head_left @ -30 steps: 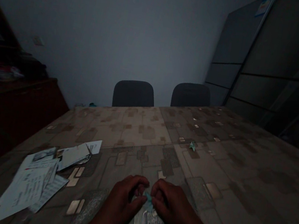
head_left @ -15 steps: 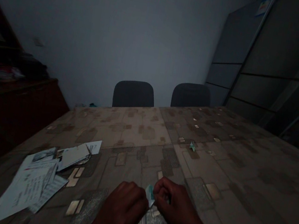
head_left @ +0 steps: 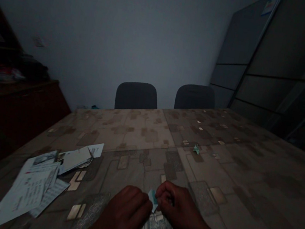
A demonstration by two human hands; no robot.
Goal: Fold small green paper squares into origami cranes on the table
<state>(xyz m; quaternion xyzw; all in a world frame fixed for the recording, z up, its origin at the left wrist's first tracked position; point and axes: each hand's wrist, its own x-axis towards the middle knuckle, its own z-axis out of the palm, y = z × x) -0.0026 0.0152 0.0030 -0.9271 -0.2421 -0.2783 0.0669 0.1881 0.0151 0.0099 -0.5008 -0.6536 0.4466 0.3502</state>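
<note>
A small folded piece of pale green paper is pinched between my two hands, just above the near part of the table. My left hand is closed, its knuckles up, with its fingertips hidden at the paper's left side. From the right, my right hand holds the paper's other edge between curled thumb and fingers. Farther off on the table, right of centre, stands a small green folded paper piece.
Loose printed sheets and a stack of cards lie at the left on the patterned table. Two dark chairs stand at the far edge. A dark red cabinet is at the left.
The paper between my hands has shifted and tilted slightly. Both hands remain closed at it, in nearly the same place.
</note>
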